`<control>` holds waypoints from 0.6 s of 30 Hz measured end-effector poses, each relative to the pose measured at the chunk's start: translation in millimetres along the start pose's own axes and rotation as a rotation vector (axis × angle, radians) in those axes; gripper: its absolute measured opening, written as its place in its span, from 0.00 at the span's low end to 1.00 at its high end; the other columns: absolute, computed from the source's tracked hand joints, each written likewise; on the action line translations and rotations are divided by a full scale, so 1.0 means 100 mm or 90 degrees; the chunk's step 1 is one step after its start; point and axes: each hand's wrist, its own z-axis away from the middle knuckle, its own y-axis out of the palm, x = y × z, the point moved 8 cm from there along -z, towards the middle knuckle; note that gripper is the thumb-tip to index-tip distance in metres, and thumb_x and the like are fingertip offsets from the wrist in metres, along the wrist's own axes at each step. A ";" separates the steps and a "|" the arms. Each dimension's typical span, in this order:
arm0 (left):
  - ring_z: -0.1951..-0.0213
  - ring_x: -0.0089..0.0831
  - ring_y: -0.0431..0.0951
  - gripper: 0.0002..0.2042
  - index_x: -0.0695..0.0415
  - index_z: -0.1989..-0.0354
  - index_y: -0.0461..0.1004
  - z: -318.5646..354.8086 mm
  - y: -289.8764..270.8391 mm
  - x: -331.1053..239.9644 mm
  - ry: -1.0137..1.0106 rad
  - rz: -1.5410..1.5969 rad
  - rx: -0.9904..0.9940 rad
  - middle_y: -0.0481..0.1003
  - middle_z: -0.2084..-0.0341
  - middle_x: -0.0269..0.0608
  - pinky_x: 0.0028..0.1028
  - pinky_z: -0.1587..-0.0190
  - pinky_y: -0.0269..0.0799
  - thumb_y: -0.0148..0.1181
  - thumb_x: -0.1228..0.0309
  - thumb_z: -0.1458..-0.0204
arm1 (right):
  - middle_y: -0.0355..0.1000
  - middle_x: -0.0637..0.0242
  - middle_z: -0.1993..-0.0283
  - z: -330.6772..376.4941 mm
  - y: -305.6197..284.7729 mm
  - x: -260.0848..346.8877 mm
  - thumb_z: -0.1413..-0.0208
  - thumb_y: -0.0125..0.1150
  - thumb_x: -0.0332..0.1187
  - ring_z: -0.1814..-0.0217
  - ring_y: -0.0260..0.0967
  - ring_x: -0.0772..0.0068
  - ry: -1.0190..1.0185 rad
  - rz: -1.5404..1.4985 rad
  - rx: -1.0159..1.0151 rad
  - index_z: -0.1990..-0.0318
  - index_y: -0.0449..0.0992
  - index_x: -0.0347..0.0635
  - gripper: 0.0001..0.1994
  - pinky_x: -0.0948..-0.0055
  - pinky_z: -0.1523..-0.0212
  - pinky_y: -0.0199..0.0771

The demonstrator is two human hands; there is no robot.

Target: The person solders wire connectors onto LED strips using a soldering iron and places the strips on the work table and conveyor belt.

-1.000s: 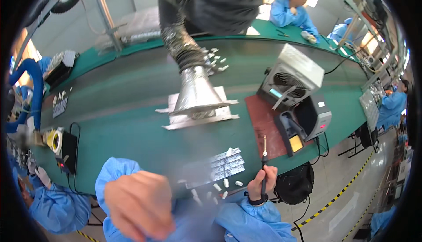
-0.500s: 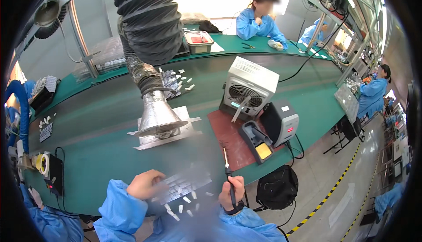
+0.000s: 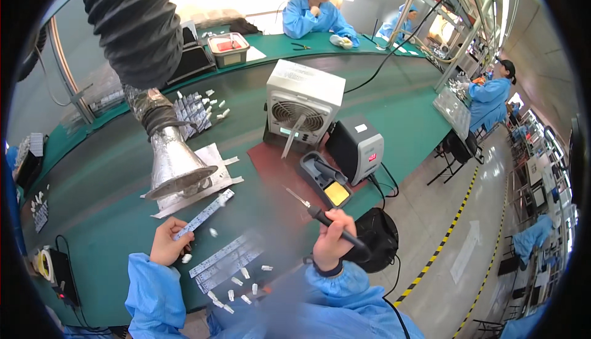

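Observation:
My left hand (image 3: pixel 169 242) pinches one end of a narrow white circuit board strip (image 3: pixel 209 212), its far end raised toward the metal fume hood. A small white connector seems to sit near that far end. My right hand (image 3: pixel 334 240) grips a soldering iron (image 3: pixel 317 214) by its black handle, the bare tip pointing up and left over the bench. Between my hands, more circuit board strips (image 3: pixel 225 261) lie side by side on the green mat. Several loose white connectors (image 3: pixel 232 294) are scattered around them. A blurred smear hides part of the bench near the strips' right end.
Beyond my left hand hangs the metal fume hood (image 3: pixel 175 163) on a black duct (image 3: pixel 132 25). A white fan unit (image 3: pixel 305 102), a soldering station (image 3: pixel 357 148) and an iron holder with a yellow sponge (image 3: pixel 336 192) stand at right. A co-worker (image 3: pixel 320 16) sits across the bench.
My left hand has lifted a board strip off the group and moved it toward the hood. My right hand has turned the iron's tip leftward. The whole view has shifted rightward.

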 end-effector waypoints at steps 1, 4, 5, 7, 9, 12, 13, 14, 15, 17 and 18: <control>0.77 0.22 0.76 0.11 0.64 0.54 0.71 0.00 0.00 -0.04 0.065 -0.052 -0.030 0.78 0.71 0.41 0.22 0.76 0.71 0.62 0.77 0.43 | 0.63 0.67 0.76 -0.10 0.06 0.04 0.32 0.53 0.36 0.78 0.58 0.79 0.000 -0.005 -0.006 0.67 0.70 0.34 0.14 0.78 0.77 0.53; 0.71 0.23 0.78 0.16 0.62 0.50 0.72 0.03 -0.02 0.01 0.084 -0.104 -0.072 0.79 0.67 0.41 0.23 0.70 0.74 0.65 0.77 0.46 | 0.60 0.67 0.83 -0.34 0.44 0.25 0.36 0.52 0.29 0.82 0.54 0.78 -0.095 -0.064 0.043 0.76 0.66 0.36 0.14 0.75 0.79 0.50; 0.66 0.25 0.79 0.18 0.62 0.47 0.72 0.06 -0.01 -0.08 0.167 -0.153 -0.073 0.79 0.64 0.43 0.26 0.64 0.75 0.65 0.77 0.47 | 0.61 0.66 0.84 -0.35 0.60 0.30 0.35 0.52 0.29 0.85 0.51 0.79 -0.141 -0.080 0.039 0.77 0.66 0.36 0.16 0.73 0.82 0.46; 0.57 0.31 0.79 0.21 0.63 0.45 0.72 0.12 -0.01 -0.16 0.239 -0.196 -0.074 0.79 0.59 0.45 0.30 0.53 0.74 0.66 0.76 0.48 | 0.57 0.67 0.87 -0.36 1.03 0.37 0.35 0.50 0.34 0.87 0.50 0.77 -0.156 -0.133 0.170 0.81 0.66 0.37 0.20 0.72 0.85 0.42; 0.54 0.35 0.80 0.21 0.63 0.45 0.73 0.15 -0.02 -0.17 0.238 -0.202 -0.078 0.79 0.56 0.48 0.32 0.48 0.73 0.66 0.75 0.48 | 0.53 0.68 0.89 -0.28 1.42 0.42 0.35 0.49 0.36 0.89 0.48 0.76 -0.193 -0.177 0.257 0.84 0.65 0.38 0.22 0.71 0.85 0.40; 0.54 0.41 0.81 0.18 0.64 0.47 0.75 0.20 0.01 -0.27 0.341 -0.262 -0.094 0.79 0.56 0.53 0.33 0.49 0.74 0.65 0.74 0.47 | 0.52 0.69 0.90 -0.09 1.75 0.38 0.35 0.47 0.35 0.89 0.47 0.75 -0.220 -0.201 0.302 0.84 0.65 0.39 0.22 0.71 0.85 0.40; 0.55 0.43 0.82 0.18 0.64 0.47 0.75 0.20 0.01 -0.27 0.341 -0.259 -0.101 0.79 0.56 0.53 0.34 0.50 0.75 0.65 0.74 0.47 | 0.52 0.69 0.90 -0.01 1.82 0.36 0.35 0.47 0.35 0.89 0.47 0.75 -0.222 -0.206 0.321 0.83 0.65 0.39 0.22 0.71 0.85 0.40; 0.55 0.45 0.82 0.18 0.64 0.48 0.75 0.20 0.00 -0.27 0.347 -0.252 -0.111 0.79 0.56 0.54 0.34 0.50 0.75 0.65 0.74 0.47 | 0.52 0.69 0.90 0.06 1.85 0.35 0.35 0.46 0.35 0.89 0.46 0.76 -0.232 -0.198 0.323 0.83 0.65 0.39 0.21 0.71 0.85 0.40; 0.57 0.47 0.82 0.17 0.64 0.48 0.76 0.19 0.00 -0.26 0.343 -0.263 -0.127 0.79 0.56 0.54 0.35 0.53 0.77 0.65 0.74 0.47 | 0.52 0.69 0.90 0.14 1.85 0.33 0.35 0.46 0.35 0.89 0.47 0.75 -0.227 -0.181 0.334 0.83 0.64 0.39 0.21 0.71 0.85 0.40; 0.57 0.48 0.82 0.18 0.64 0.48 0.76 0.19 -0.02 -0.24 0.340 -0.262 -0.138 0.79 0.57 0.54 0.36 0.54 0.77 0.65 0.75 0.47 | 0.53 0.69 0.89 0.29 1.85 0.29 0.35 0.46 0.35 0.89 0.48 0.75 -0.200 -0.210 0.349 0.82 0.63 0.40 0.21 0.72 0.85 0.44; 0.57 0.49 0.82 0.18 0.64 0.47 0.76 0.20 0.00 -0.25 0.352 -0.269 -0.133 0.79 0.57 0.54 0.36 0.55 0.78 0.65 0.75 0.47 | 0.53 0.69 0.89 0.33 1.84 0.29 0.35 0.46 0.35 0.89 0.49 0.75 -0.198 -0.223 0.352 0.82 0.63 0.40 0.20 0.72 0.85 0.45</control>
